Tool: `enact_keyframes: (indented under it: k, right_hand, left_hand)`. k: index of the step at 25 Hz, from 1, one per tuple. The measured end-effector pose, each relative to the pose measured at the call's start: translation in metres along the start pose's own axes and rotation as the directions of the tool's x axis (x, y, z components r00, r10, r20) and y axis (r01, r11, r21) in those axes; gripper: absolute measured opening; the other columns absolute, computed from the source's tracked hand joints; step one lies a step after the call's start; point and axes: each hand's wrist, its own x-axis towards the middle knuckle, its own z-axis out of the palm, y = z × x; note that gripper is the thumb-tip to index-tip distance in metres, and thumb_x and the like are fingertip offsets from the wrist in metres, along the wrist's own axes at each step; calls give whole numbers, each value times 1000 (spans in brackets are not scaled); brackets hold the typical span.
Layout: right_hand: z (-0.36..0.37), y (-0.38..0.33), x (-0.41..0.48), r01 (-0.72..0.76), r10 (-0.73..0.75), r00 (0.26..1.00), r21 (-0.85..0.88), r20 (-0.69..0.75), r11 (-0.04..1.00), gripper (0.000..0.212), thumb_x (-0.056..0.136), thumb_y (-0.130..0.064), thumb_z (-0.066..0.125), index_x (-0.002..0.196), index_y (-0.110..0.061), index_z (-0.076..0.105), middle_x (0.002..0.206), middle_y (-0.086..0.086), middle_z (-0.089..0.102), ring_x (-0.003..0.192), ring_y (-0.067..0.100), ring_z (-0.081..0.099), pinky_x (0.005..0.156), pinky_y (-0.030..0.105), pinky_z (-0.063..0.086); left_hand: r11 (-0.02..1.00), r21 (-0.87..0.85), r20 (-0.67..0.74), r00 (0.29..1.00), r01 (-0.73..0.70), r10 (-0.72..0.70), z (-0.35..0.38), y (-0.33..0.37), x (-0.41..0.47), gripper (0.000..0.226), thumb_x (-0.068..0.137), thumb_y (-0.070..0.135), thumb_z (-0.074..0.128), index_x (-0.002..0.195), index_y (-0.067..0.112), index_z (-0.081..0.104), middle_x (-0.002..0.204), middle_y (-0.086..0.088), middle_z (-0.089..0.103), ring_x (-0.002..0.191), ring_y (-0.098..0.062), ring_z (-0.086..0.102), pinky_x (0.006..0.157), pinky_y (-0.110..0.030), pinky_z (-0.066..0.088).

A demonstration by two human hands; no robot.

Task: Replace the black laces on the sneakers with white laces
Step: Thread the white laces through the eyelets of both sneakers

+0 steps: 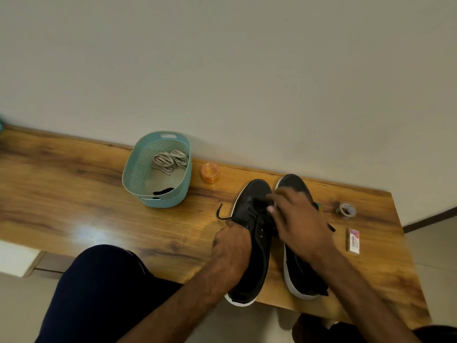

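**Black lace at both hands**

Left hand grips the left sneaker by its side, the lace's loose end trailing out beside it. Right hand reaches over the eyelets (blurred; its grip cannot be told), partly covering the right sneaker. White laces lie coiled in the teal basket on the wooden table.

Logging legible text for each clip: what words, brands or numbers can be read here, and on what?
"camlin": printed sideways on the small flat box at the far right; its smaller print is too small to read.
Sticker on the teal basket rim: blurred, unreadable.
Label on the orange container: unreadable.
Print on the tape roll: unreadable.
Sneakers: no text seen.
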Motion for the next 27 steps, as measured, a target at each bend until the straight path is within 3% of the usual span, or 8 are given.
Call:
enact_keyframes:
  k: [5,8,10,13,14,17,21,27]
  right_hand:
    - [13,-13,-2,-29,36,996,-75,86,997,10,99,-27,53,102,-28,63,107,-9,59,105,14,51,90,34,40]
    - [-21,6,7,-155,202,969,289,-140,945,13,95,-15,60,89,-27,62,92,-11,61,88,6,53,82,27,43]
    - [-45,26,14,-225,495,827,652,-265,724,10,97,-14,57,95,-17,66,88,-6,63,80,3,57,79,28,48]
    - [-61,51,12,-317,793,596,869,-130,380,23,104,-18,47,111,-4,63,80,2,56,61,0,56,68,34,46]
    - [-59,54,12,-372,779,611,817,-142,441,24,104,-19,46,112,-3,63,82,3,57,62,1,57,65,32,47]
    - [-43,48,10,-416,509,843,390,-174,822,14,99,-23,54,101,-16,66,99,0,65,86,18,62,78,42,53]
    - [-23,18,3,-343,343,937,14,-60,939,20,95,-31,60,111,-19,61,109,0,62,100,23,59,83,39,46]
    - [-9,-29,-12,-135,121,952,31,281,990,31,95,-58,48,91,-28,58,89,-9,60,88,14,57,92,41,44]
  left_hand:
    - [1000,-24,15,1000,11,-11,0,0,-1,50,98,17,54,139,-6,35,134,-17,53,111,-23,62,87,-32,53]
    - [998,-54,23,999,28,-27,-3,1,-2,64,99,14,51,145,-16,18,144,-23,46,118,-27,59,91,-35,52]
    - [997,-71,45,999,32,-29,-2,2,-1,65,100,12,50,146,-17,14,145,-24,44,120,-28,58,93,-37,51]
    - [997,-70,65,997,39,-35,-3,2,1,67,99,12,53,146,-17,15,144,-25,45,120,-29,58,94,-37,52]
    - [995,-81,71,996,50,-44,-2,1,2,66,98,13,54,146,-16,18,141,-23,48,119,-28,59,93,-36,52]
    - [990,-134,55,998,41,-33,-6,-4,3,54,96,21,58,138,-6,38,127,-15,58,112,-26,62,89,-36,51]
    - [958,-261,-153,985,-119,81,-15,-21,12,64,93,40,57,144,13,31,128,-8,56,113,-26,57,91,-40,50]
    - [861,-367,-252,929,-352,273,-20,-24,31,32,98,22,48,128,20,59,127,-1,58,107,-15,57,91,-32,49]
